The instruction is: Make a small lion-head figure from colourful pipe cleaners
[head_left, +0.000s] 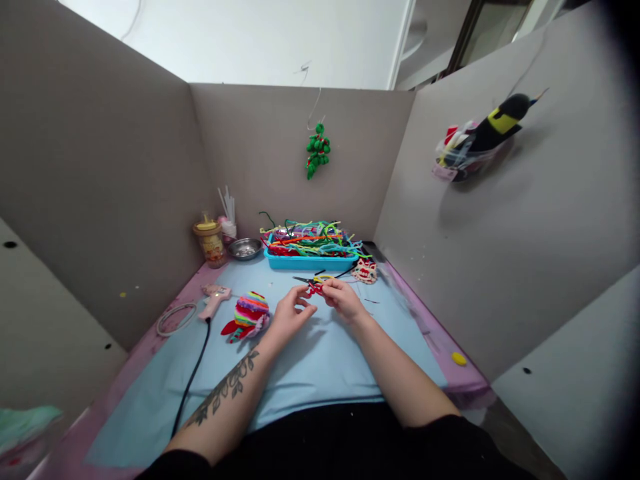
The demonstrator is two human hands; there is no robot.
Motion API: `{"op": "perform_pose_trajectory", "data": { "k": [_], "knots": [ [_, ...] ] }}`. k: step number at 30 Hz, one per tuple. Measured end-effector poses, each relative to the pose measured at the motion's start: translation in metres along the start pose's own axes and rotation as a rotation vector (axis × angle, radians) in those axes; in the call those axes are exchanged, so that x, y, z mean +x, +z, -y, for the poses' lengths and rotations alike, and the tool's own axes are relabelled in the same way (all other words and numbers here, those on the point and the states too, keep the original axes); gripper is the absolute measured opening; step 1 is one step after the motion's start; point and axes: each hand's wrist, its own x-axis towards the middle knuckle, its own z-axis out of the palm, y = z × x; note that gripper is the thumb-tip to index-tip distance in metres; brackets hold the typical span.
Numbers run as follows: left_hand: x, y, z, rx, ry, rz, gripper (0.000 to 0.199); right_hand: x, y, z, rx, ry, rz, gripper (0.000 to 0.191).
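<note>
A small red twisted piece (315,290), fuzzy like pipe cleaner, is pinched between the thumb and fingers of my right hand (344,301). My left hand (293,312) is beside it, fingertips at the left end of the red piece and thumb apart from the fingers. Just beyond my hands lie scissors with yellow handles (324,279), partly hidden. A rainbow-striped pipe-cleaner figure with red parts (251,312) rests left of my left hand. To the right, past my right hand, sits a red and cream pipe-cleaner piece (365,271).
A blue tray (313,263) heaped with coloured pipe cleaners stands at the back. On the left are a pink glue gun (214,300) with a black cord, a metal bowl (245,249) and a lidded cup (211,244). Grey partitions (260,153) enclose the table. A yellow disc (459,359) lies right.
</note>
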Motion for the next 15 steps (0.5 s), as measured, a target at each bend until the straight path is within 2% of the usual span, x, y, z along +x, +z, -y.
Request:
{"op": "perform_pose_trajectory", "data": {
  "k": [4,11,15],
  "knots": [
    [0.0001,-0.0012,0.0017,0.035,-0.032,-0.055,0.026,0.0002,-0.0005,0.0029,0.105,0.084,0.008,0.027],
    [-0.0051,0.0007,-0.0056,0.176,0.124,-0.097,0.016,-0.0018,0.0038,0.0036,0.092,0.115,0.036,0.022],
    [-0.0055,0.0011,-0.008,0.204,0.144,-0.103,0.015,-0.0014,0.0054,0.0025,0.126,0.109,0.06,0.025]
  ]
}}
